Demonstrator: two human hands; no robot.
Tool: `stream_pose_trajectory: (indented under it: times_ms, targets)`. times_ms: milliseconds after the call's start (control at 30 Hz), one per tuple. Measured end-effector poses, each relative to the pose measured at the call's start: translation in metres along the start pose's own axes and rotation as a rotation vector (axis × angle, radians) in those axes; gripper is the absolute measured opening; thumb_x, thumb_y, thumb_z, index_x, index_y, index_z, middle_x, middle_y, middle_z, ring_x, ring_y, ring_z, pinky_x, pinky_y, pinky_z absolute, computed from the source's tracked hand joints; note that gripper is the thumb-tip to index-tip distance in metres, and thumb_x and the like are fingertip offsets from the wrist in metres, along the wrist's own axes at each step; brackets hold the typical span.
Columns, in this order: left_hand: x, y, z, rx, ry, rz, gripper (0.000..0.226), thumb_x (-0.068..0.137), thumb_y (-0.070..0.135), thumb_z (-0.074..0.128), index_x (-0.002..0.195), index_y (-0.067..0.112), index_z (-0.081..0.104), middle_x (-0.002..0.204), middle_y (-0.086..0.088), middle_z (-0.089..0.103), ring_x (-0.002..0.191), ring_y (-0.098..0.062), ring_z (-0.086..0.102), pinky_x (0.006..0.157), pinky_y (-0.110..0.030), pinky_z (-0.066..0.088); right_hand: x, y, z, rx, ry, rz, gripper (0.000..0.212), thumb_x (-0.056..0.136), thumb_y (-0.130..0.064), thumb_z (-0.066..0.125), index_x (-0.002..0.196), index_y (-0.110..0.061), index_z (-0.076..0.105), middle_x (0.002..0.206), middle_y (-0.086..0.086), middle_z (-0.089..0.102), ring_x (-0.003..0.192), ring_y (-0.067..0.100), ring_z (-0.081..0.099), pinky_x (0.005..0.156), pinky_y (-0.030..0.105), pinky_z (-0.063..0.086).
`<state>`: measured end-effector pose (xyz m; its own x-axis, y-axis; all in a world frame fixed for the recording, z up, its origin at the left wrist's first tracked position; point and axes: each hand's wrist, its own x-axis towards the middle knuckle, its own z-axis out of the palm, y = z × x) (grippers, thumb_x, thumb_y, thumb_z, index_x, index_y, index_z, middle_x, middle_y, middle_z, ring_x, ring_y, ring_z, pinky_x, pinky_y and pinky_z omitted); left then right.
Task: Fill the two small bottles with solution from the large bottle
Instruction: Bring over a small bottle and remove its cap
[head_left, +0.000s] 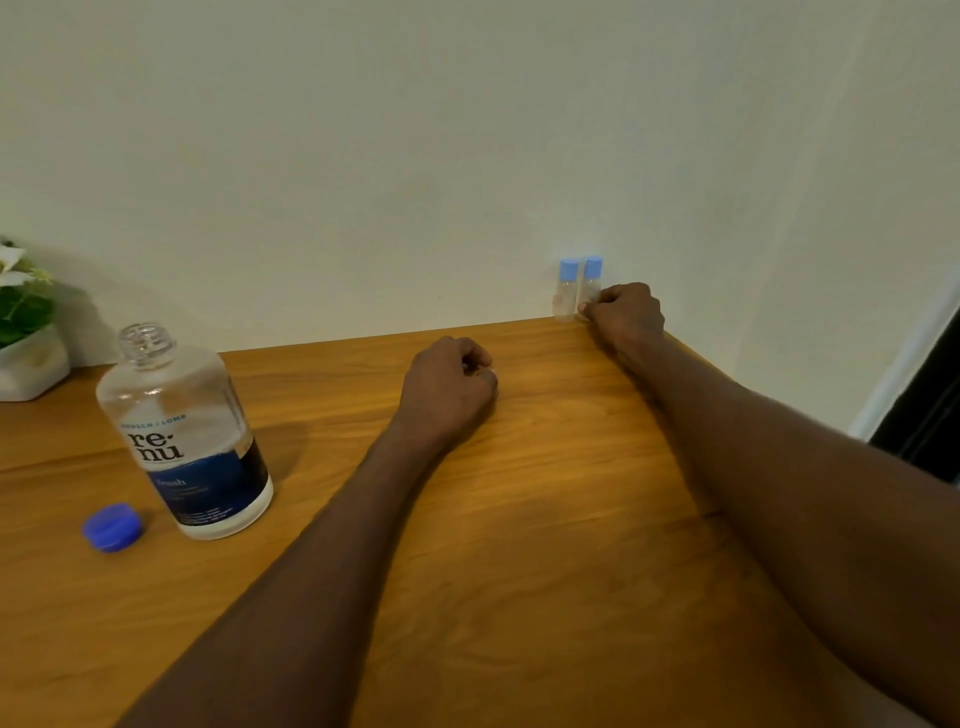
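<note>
blue cap (111, 526) lower left, off | large bottle (184, 431) left, upright, open | left hand (449, 387) centre, curled, empty | right hand (623, 317) pinching nearer of two small bottles (577, 288), upright, capped, upper right by wall

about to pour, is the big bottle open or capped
Open: the big bottle shows a bare threaded neck, and its blue cap lies on the table beside it.
</note>
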<state>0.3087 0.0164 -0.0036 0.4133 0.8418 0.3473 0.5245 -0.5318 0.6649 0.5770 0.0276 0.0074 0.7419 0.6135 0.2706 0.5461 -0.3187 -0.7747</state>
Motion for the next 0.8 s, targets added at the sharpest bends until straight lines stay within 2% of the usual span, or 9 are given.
stream_pose_trajectory:
  times_ms: [133,233,367,467,600,700,800]
  targets:
    - [-0.003,0.002,-0.003,-0.060,0.006,-0.012,0.025,0.096,0.026,0.069,0.119,0.017,0.072,0.112,0.002,0.069,0.105,-0.014,0.062,0.092,-0.031,0.055,-0.003,0.002,-0.002,0.133,0.068,0.036,0.029,0.093,-0.030,0.078,0.114,-0.012,0.076,0.111,0.006,0.076,0.096,0.020,0.068,0.084,0.033,0.052]
    - [-0.004,0.004,-0.007,-0.128,0.061,-0.028,0.026,0.096,0.023,0.070,0.120,0.014,0.073,0.112,0.001,0.070,0.105,-0.014,0.064,0.089,-0.026,0.050,-0.017,0.002,-0.012,0.286,0.121,0.068,0.025,0.092,-0.028,0.078,0.111,-0.013,0.076,0.103,0.003,0.076,0.096,0.023,0.072,0.094,0.039,0.058]
    - [-0.012,0.010,-0.012,-0.222,0.179,-0.082,0.027,0.095,0.018,0.070,0.121,0.013,0.073,0.110,0.005,0.070,0.108,-0.013,0.065,0.093,-0.024,0.049,-0.067,-0.006,-0.028,0.377,0.104,0.041,0.026,0.091,-0.027,0.079,0.114,-0.014,0.077,0.088,-0.011,0.069,0.093,0.016,0.071,0.094,0.039,0.059]
    - [-0.031,0.015,-0.021,-0.212,0.209,-0.134,0.031,0.093,0.020,0.071,0.124,0.015,0.071,0.118,0.004,0.070,0.116,-0.015,0.064,0.106,-0.035,0.050,-0.120,-0.020,-0.037,0.436,-0.008,0.040,0.029,0.091,-0.030,0.080,0.117,-0.017,0.076,0.098,-0.005,0.075,0.092,0.016,0.071,0.089,0.040,0.061]
    - [-0.064,0.012,-0.039,-0.117,0.222,-0.189,0.040,0.092,0.028,0.070,0.131,0.019,0.066,0.131,0.000,0.069,0.124,-0.021,0.062,0.114,-0.049,0.042,-0.179,-0.042,-0.035,0.471,-0.159,0.038,0.032,0.087,-0.031,0.083,0.116,-0.018,0.076,0.101,-0.007,0.074,0.089,0.009,0.068,0.076,0.029,0.056]
    - [-0.091,0.015,-0.052,-0.049,0.227,-0.184,0.046,0.092,0.028,0.069,0.137,0.020,0.063,0.132,0.000,0.069,0.126,-0.021,0.061,0.116,-0.050,0.040,-0.208,-0.049,-0.027,0.402,-0.168,-0.019,0.030,0.084,-0.035,0.086,0.109,-0.020,0.079,0.092,-0.012,0.074,0.085,0.002,0.068,0.079,0.029,0.057]
    - [-0.112,0.015,-0.067,0.003,0.232,-0.215,0.053,0.092,0.031,0.069,0.143,0.022,0.057,0.142,0.001,0.063,0.135,-0.022,0.054,0.123,-0.052,0.028,-0.228,-0.053,-0.023,0.294,-0.154,-0.100,0.030,0.083,-0.038,0.085,0.107,-0.022,0.080,0.088,-0.013,0.074,0.083,0.002,0.067,0.074,0.027,0.054]
